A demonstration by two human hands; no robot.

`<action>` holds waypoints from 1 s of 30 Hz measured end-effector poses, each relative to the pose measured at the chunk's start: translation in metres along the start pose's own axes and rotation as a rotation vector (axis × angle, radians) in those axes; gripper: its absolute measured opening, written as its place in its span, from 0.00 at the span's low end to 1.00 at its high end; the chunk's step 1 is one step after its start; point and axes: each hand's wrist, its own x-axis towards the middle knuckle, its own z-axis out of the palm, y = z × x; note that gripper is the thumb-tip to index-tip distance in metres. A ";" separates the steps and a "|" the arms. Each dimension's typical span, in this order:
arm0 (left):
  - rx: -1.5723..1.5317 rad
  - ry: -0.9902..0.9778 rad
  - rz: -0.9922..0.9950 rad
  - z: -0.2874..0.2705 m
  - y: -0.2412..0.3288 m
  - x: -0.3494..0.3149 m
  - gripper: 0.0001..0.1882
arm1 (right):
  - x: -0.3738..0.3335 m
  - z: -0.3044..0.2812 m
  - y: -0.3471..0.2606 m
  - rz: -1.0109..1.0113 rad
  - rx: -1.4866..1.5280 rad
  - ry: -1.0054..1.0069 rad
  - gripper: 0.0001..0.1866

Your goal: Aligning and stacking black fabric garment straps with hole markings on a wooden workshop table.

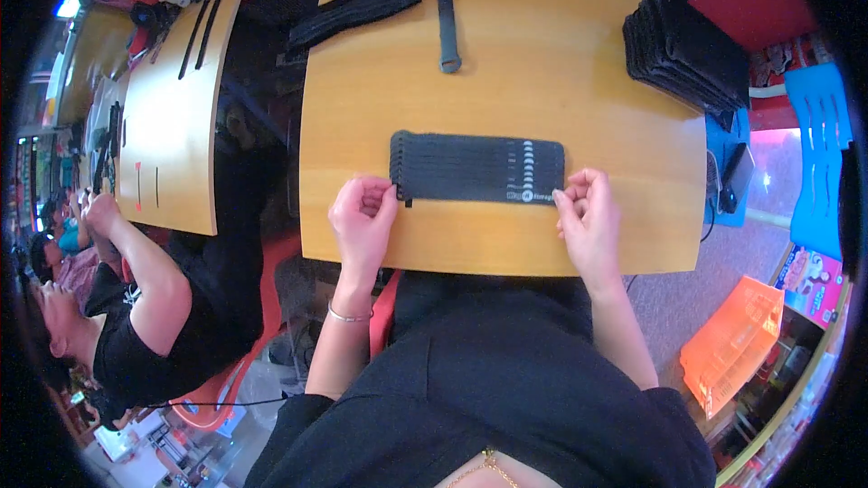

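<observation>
A row of black fabric straps [461,167] lies overlapped side by side in front of me, forming a flat rectangle. Their looped ends line up on the left, and pale print runs down near the right ends. My left hand [364,217] pinches the nearest strap at the lower left corner, thumb against fingers. At the opposite end, my right hand [588,221] has its thumb and fingertips on the same strap's right tip. Farther up the table lies one single dark strap [447,23], with a ring-shaped end toward me.
A bundle of black straps [362,7] sits at the far left of the wooden table [542,63]; a tall black stack [687,50] stands at the far right. An orange crate [732,343] is on the floor at right. A co-worker [154,307] sits at the left table [172,126].
</observation>
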 end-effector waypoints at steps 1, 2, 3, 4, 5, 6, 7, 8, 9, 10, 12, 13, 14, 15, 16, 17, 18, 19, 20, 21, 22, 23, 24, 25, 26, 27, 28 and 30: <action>-0.004 0.001 0.006 0.001 -0.001 0.001 0.03 | 0.001 0.000 0.001 -0.006 0.000 0.005 0.13; -0.019 0.001 -0.018 0.001 -0.003 -0.002 0.03 | -0.001 0.000 0.001 0.001 0.000 0.002 0.12; -0.034 0.000 -0.043 0.001 -0.003 -0.003 0.03 | -0.002 0.000 0.001 0.009 -0.001 -0.001 0.12; -0.034 0.001 -0.041 0.001 -0.003 -0.002 0.03 | -0.002 0.000 0.000 0.008 0.000 -0.001 0.12; -0.040 0.005 -0.027 0.001 -0.003 -0.002 0.03 | -0.002 0.001 -0.001 0.002 -0.004 0.011 0.11; -0.045 0.010 -0.013 0.001 -0.003 -0.002 0.03 | -0.003 0.001 -0.002 -0.002 -0.009 0.023 0.11; -0.044 0.008 -0.015 0.001 -0.004 -0.003 0.03 | -0.004 0.001 -0.001 0.000 -0.009 0.023 0.11; -0.058 0.005 -0.032 0.001 -0.005 -0.002 0.03 | -0.003 0.002 0.000 -0.007 -0.013 0.027 0.11; -0.072 0.002 -0.048 0.001 -0.005 -0.002 0.03 | -0.003 0.002 0.001 -0.015 -0.016 0.031 0.10; -0.071 0.001 -0.050 0.001 -0.005 -0.003 0.03 | -0.003 0.002 0.003 -0.013 -0.016 0.031 0.10; -0.065 0.001 -0.025 0.001 -0.004 -0.002 0.03 | -0.002 0.002 0.005 0.014 0.027 0.034 0.10; -0.064 0.000 -0.025 0.001 -0.004 -0.002 0.03 | -0.002 0.002 0.005 0.015 0.027 0.034 0.10; -0.058 0.001 -0.018 0.001 -0.003 -0.001 0.03 | -0.002 0.002 0.006 0.006 0.042 0.035 0.10; -0.051 0.002 -0.010 0.001 -0.003 -0.001 0.03 | -0.002 0.002 0.006 -0.003 0.057 0.035 0.10; -0.051 0.003 -0.010 0.001 -0.002 -0.001 0.03 | -0.001 0.002 0.008 -0.003 0.058 0.035 0.10; -0.054 -0.003 -0.024 0.001 -0.001 -0.001 0.03 | -0.002 0.002 0.011 -0.007 0.065 0.040 0.10; -0.057 -0.009 -0.037 0.001 -0.001 -0.002 0.03 | -0.003 0.002 0.012 -0.012 0.072 0.045 0.10; -0.056 -0.010 -0.037 0.001 -0.002 -0.002 0.03 | -0.003 0.002 0.012 -0.012 0.072 0.046 0.10; -0.060 -0.004 -0.025 0.002 -0.004 -0.002 0.03 | -0.004 0.003 0.012 -0.022 0.064 0.054 0.10; -0.064 0.002 -0.012 0.001 -0.005 -0.002 0.03 | -0.005 0.003 0.012 -0.033 0.056 0.061 0.09; -0.064 0.002 -0.012 0.000 -0.003 -0.003 0.03 | -0.006 0.003 0.012 -0.033 0.056 0.061 0.09; -0.040 0.002 -0.020 0.000 -0.001 -0.003 0.03 | -0.007 0.002 0.013 -0.057 0.044 0.059 0.09; -0.016 0.002 -0.027 0.000 0.001 -0.003 0.03 | -0.007 0.002 0.014 -0.082 0.032 0.057 0.09; -0.018 0.002 -0.025 0.001 0.001 -0.002 0.03 | -0.008 0.003 0.015 -0.084 0.031 0.059 0.09; -0.015 0.002 -0.028 0.001 0.001 -0.002 0.03 | -0.010 0.003 0.018 -0.106 0.020 0.066 0.08; -0.011 0.002 -0.032 0.001 0.001 -0.003 0.03 | -0.010 0.004 0.020 -0.129 0.009 0.072 0.08; -0.012 0.002 -0.031 0.001 0.000 -0.002 0.03 | -0.010 0.005 0.020 -0.131 0.009 0.072 0.08; -0.025 -0.005 -0.036 0.001 -0.004 -0.003 0.03 | -0.011 0.005 0.022 -0.171 -0.008 0.105 0.09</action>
